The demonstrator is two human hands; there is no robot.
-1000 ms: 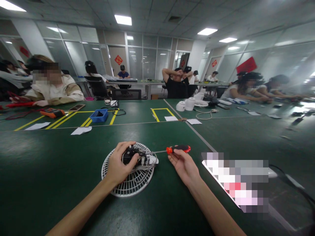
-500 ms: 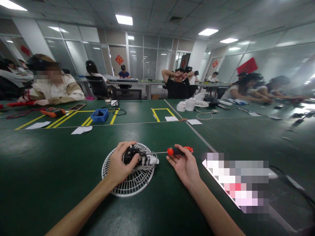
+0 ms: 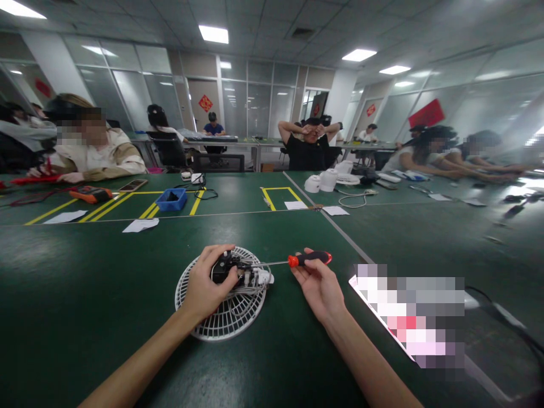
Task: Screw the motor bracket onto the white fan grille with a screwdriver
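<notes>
A round white fan grille (image 3: pixel 229 324) lies on the green table, with a black fan motor (image 3: pixel 220 268) and its wires on top. My left hand (image 3: pixel 208 283) wraps round the motor from the left, thumb at its near side. My right hand (image 3: pixel 319 283) grips a screwdriver (image 3: pixel 314 259) by its red and black handle, fingers and thumb curled about it. The screwdriver lies nearly level, its shaft pointing left to the motor. Whether the tip sits in a screw is too small to tell. A white plastic part (image 3: pixel 262 276) stands at the motor's right end.
At the right lies a blurred-out panel (image 3: pixel 382 323) with a white edge, a cable beyond it. Farther back are a blue bin (image 3: pixel 171 199), an orange multimeter (image 3: pixel 90 194), paper sheets (image 3: pixel 141 225) and white fan parts (image 3: pixel 328 180). Several people sit around the tables.
My right thumb and fingers have shifted on the screwdriver handle, the thumb now lower across it. My left hand and the motor stay in place.
</notes>
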